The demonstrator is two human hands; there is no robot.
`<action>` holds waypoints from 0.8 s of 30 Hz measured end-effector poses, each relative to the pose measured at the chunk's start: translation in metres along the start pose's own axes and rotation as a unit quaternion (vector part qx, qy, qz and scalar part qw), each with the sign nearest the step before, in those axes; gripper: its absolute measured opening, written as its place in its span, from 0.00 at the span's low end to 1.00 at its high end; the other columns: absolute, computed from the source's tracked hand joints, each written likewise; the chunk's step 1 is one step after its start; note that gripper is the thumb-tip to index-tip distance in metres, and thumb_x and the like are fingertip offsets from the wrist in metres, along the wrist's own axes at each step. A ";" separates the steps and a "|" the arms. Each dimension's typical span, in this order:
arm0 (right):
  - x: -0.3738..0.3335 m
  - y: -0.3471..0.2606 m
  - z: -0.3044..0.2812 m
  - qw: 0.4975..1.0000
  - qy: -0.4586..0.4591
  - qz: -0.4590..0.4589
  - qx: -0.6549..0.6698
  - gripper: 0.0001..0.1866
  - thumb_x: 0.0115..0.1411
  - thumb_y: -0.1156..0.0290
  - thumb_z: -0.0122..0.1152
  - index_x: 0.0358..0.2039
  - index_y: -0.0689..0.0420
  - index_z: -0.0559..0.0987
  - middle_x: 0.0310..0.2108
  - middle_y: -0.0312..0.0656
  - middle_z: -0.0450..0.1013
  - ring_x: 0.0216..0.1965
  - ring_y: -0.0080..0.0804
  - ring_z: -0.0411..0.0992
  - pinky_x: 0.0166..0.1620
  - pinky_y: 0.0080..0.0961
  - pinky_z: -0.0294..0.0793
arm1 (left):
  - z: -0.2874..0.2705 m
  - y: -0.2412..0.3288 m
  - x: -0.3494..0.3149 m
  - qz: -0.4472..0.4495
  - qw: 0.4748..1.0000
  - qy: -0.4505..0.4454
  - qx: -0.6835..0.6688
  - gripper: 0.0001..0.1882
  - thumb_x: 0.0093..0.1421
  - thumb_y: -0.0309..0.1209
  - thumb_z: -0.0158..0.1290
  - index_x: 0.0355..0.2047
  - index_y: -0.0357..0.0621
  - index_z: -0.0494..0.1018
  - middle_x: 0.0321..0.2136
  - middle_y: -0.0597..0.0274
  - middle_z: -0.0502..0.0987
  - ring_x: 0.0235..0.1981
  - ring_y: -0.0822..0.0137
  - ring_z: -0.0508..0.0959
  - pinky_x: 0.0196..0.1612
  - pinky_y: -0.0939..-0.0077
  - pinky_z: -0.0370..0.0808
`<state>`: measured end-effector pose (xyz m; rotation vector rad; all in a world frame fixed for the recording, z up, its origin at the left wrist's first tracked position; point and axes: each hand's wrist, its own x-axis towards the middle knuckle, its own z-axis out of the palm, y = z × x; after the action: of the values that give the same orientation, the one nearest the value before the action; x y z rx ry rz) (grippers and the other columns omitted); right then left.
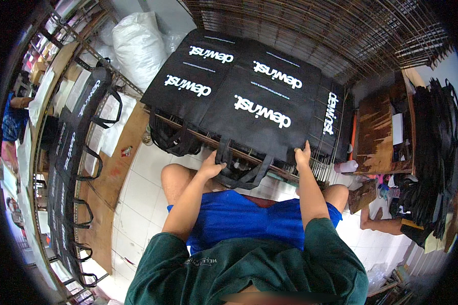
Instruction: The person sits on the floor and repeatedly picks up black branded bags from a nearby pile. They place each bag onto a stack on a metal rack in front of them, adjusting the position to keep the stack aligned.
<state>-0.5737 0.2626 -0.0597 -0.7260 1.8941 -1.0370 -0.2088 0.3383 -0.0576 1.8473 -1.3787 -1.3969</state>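
A black fabric tote bag [234, 124] with white print lies flat on a rack in front of me, its handles [259, 175] hanging over the near edge toward my knees. At its near left corner, beside one handle, my left hand [211, 166] is closed on the bag's edge. The near right corner is pinched in my right hand [302, 154], its index finger lying along the fabric. More printed black bags [198, 71] spread out behind and to the left, and another printed bag [332, 112] lies to the right. Fingers under the edge are hidden.
Metal wire racks [310, 30] rise behind the bags. At left, finished black bags [68, 168] line a shelf above a wooden board [99, 223]. A white plastic sack [140, 46] stands far left. At right are a wooden cabinet [374, 132], hanging black strips [435, 152] and another person's limb [381, 223].
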 end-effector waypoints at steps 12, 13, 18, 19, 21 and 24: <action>-0.003 0.004 -0.003 0.989 0.050 -0.041 -0.132 0.38 0.48 0.77 0.53 0.61 0.60 0.54 0.53 0.53 0.64 0.51 0.41 0.67 0.52 0.26 0.63 | -0.004 0.023 -0.008 -0.019 0.993 -0.012 0.114 0.32 0.51 0.32 0.55 0.57 0.47 0.58 0.47 0.44 0.71 0.51 0.49 0.69 0.53 0.65 0.64; -0.003 0.006 -0.003 0.987 0.050 -0.049 -0.143 0.38 0.48 0.77 0.53 0.61 0.60 0.55 0.53 0.54 0.64 0.51 0.41 0.67 0.52 0.27 0.63 | -0.002 0.017 -0.008 -0.010 0.996 -0.002 0.094 0.31 0.51 0.31 0.54 0.56 0.46 0.58 0.46 0.43 0.71 0.51 0.49 0.69 0.52 0.65 0.64; 0.006 0.016 -0.004 0.990 0.043 -0.046 -0.126 0.38 0.48 0.75 0.54 0.61 0.58 0.55 0.53 0.55 0.65 0.49 0.44 0.68 0.52 0.29 0.65 | -0.003 0.019 -0.010 -0.007 0.996 -0.003 0.088 0.31 0.51 0.31 0.54 0.56 0.45 0.58 0.47 0.43 0.71 0.51 0.48 0.69 0.53 0.65 0.63; 0.010 0.020 -0.005 0.988 0.046 -0.054 -0.134 0.38 0.48 0.74 0.54 0.61 0.58 0.55 0.52 0.55 0.65 0.49 0.44 0.69 0.51 0.30 0.65 | -0.002 0.022 -0.009 -0.009 0.995 -0.004 0.097 0.31 0.51 0.31 0.54 0.56 0.44 0.58 0.47 0.43 0.71 0.51 0.48 0.69 0.53 0.65 0.63; 0.013 0.023 -0.007 0.983 0.043 -0.071 -0.163 0.38 0.48 0.72 0.54 0.61 0.57 0.56 0.52 0.56 0.65 0.48 0.47 0.69 0.50 0.32 0.66 | -0.003 0.028 -0.010 -0.018 0.990 -0.005 0.138 0.34 0.51 0.32 0.54 0.58 0.46 0.56 0.47 0.43 0.70 0.50 0.48 0.69 0.54 0.65 0.63; 0.005 0.016 -0.004 0.978 0.052 -0.096 -0.178 0.37 0.48 0.71 0.55 0.61 0.57 0.57 0.51 0.57 0.65 0.48 0.48 0.68 0.51 0.33 0.65 | -0.001 0.017 -0.008 -0.032 0.983 0.016 0.182 0.40 0.49 0.36 0.57 0.60 0.49 0.52 0.49 0.44 0.68 0.51 0.48 0.69 0.54 0.64 0.63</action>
<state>-0.5816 0.2679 -0.0745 -1.0974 2.1627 -0.8721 -0.2149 0.3380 -0.0402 2.1456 -1.6593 -1.1986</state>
